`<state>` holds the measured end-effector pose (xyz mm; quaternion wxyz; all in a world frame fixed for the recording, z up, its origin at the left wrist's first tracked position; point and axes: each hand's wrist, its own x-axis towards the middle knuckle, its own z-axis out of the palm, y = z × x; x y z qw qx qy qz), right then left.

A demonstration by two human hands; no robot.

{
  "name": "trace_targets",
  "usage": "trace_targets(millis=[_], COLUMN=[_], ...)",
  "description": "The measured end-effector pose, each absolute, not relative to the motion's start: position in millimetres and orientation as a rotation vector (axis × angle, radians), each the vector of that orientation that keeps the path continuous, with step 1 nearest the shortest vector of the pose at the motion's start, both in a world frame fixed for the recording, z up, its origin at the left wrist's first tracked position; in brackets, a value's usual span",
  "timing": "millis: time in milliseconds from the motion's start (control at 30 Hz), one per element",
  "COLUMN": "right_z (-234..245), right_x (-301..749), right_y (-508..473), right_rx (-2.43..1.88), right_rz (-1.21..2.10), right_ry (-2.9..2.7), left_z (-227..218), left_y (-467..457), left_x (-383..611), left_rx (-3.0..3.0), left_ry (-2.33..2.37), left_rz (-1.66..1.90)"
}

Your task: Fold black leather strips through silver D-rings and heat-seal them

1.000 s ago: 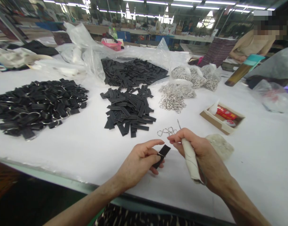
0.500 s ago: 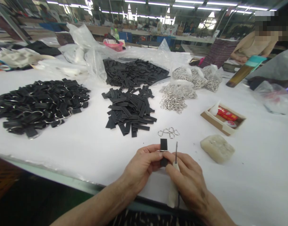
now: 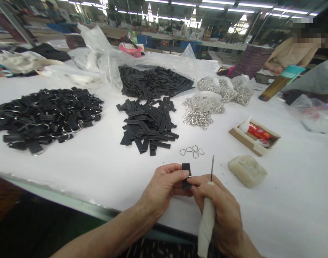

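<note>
My left hand pinches a short black strap between thumb and fingers, with a metal ring around it. Fingertips of my right hand touch the strap's right side by the ring. That same hand is closed on a soldering iron, its pale wrapped handle low in the palm and its thin metal tip pointing up, apart from the strap. Just beyond my hands lie several loose wire rings. A pile of black strap pieces is farther off, and a heap of straps fitted with rings spreads on the left.
Behind the loose rings is a ring pile with bagged rings. To the right are a yellowish block and a small cardboard box with a red tube. A bottle lies farther back, near another person.
My right hand has shifted right and turned, carrying the soldering iron's tip away from the strap. My left thumb now lies over the strap near the ring.
</note>
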<state>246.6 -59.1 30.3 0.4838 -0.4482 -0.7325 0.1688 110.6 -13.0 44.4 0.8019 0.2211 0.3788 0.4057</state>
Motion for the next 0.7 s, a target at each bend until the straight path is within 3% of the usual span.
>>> trace_targets(millis=[167,333,700], right_z=[34.1,44.2,44.4], right_x=[237.0,233.3,229.9], right_y=[-55.8,-49.8,-50.3], right_rx=[-1.259,-1.452,-1.513], right_rz=[0.468,0.724,0.911], right_ry=[-1.545,-1.340,-1.252], left_z=[40.1,39.8,40.8], left_y=[-20.7,-26.0,-25.2], left_x=[111.6,109.3,106.1], left_rx=[0.623,0.754,0.808], left_ry=[0.831,0.823,0.950], left_rz=[0.934,0.958,0.887])
